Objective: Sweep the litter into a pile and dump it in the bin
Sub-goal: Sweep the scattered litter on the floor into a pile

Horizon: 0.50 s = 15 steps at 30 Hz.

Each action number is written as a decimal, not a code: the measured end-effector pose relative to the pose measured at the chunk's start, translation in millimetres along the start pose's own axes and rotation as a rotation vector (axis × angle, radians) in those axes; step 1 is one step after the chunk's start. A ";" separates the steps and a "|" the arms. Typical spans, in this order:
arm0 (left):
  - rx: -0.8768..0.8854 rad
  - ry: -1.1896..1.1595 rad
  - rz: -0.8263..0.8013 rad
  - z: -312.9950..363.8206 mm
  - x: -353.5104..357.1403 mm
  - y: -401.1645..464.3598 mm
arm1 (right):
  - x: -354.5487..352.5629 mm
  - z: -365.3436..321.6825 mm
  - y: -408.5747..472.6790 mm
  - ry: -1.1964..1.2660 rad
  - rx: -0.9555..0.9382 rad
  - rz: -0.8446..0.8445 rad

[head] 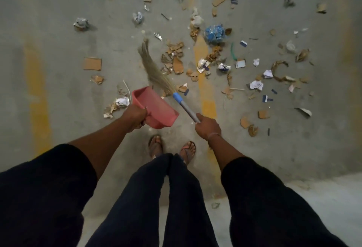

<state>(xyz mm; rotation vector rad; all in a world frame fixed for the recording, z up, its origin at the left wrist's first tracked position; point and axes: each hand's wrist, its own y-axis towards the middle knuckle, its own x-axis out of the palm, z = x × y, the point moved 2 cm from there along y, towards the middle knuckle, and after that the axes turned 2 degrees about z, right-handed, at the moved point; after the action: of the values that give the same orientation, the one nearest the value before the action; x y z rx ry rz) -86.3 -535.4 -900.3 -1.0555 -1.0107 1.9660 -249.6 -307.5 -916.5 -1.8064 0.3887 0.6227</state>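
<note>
My left hand [135, 116] grips the handle of a pink dustpan [156, 107], held above the floor with nothing in it. My right hand [207, 128] grips the grey and blue handle of a grass broom [154, 70]; its bristles point away from me toward the scattered litter. Litter lies spread over the concrete floor ahead: torn cardboard pieces [176, 60], crumpled paper balls [256, 85], foil scraps [138, 17] and a blue plastic wad [214, 33]. No bin is in view.
A flat cardboard square [92, 63] lies to the left. Faded yellow stripes [38, 97] run along the floor. My feet in sandals [172, 148] stand just behind the dustpan. A paler floor strip [313, 193] lies at the lower right.
</note>
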 end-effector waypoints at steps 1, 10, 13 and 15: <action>0.003 -0.009 -0.002 -0.4 1.6 3.3 | -2.3 -1.5 7.0 0.011 0.025 0.001; 0.033 -0.025 -0.015 0.9 -4.0 14.0 | -19.7 10.8 37.3 0.161 0.195 0.136; 0.043 -0.034 -0.016 -1.2 -8.9 14.6 | -26.9 19.6 25.5 0.214 0.211 0.197; 0.043 -0.047 -0.015 -2.7 -11.5 12.1 | -26.3 26.0 14.3 0.239 0.170 0.220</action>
<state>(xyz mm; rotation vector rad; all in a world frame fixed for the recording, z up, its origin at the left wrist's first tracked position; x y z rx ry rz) -81.2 -549.8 -907.7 -0.9804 -0.9944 1.9994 -284.4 -288.5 -917.9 -1.6913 0.7875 0.5077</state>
